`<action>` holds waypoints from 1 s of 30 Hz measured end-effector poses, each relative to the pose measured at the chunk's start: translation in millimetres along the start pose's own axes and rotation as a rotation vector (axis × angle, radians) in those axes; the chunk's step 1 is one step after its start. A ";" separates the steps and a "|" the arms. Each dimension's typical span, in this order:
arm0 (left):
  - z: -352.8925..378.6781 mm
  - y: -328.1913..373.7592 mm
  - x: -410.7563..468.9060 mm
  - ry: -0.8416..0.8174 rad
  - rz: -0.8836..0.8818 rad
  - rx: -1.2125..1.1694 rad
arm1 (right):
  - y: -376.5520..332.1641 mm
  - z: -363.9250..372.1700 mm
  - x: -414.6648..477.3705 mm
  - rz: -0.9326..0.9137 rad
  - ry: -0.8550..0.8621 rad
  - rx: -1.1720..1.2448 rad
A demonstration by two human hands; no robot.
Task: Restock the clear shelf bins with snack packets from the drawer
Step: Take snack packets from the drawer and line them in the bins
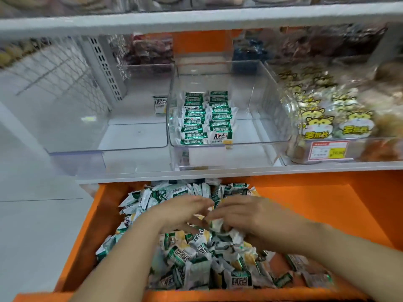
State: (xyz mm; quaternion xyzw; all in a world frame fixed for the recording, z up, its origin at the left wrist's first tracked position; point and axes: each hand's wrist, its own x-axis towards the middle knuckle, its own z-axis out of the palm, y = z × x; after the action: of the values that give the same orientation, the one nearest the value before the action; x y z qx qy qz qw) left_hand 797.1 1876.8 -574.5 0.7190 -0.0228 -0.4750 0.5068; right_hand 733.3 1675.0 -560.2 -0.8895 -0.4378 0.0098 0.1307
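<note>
Right hand (246, 216) rests atop snack packets (189, 256).

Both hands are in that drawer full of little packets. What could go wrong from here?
1. The packets lie in a loose heap in the drawer. A handful scooped by the left hand and right hand might shed some on the way up.
2. The middle bin holds neat rows. Dropping packets in could topple them.
3. The right bin holds yellow snacks. A green packet could land there by mistake.
</note>
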 end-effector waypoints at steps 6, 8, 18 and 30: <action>12.7 20.0 -56.9 -0.014 0.181 -0.144 | -25.7 -34.9 -8.0 -0.085 0.210 -0.157; 14.7 19.6 -64.9 0.053 0.255 -0.186 | -32.3 -40.5 -7.2 -0.062 0.254 -0.162; 9.1 10.0 -58.9 0.542 0.424 -0.229 | -35.4 -47.5 -19.5 0.731 0.446 0.638; 44.3 34.4 -46.4 0.315 0.440 -0.355 | -41.6 -44.8 -1.1 0.733 0.648 0.906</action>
State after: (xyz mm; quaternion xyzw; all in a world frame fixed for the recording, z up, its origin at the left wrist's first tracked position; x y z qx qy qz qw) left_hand 755.9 1852.6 -519.6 0.6621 -0.0159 -0.2333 0.7120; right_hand 706.3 1688.3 -507.1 -0.7957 0.0019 -0.0314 0.6048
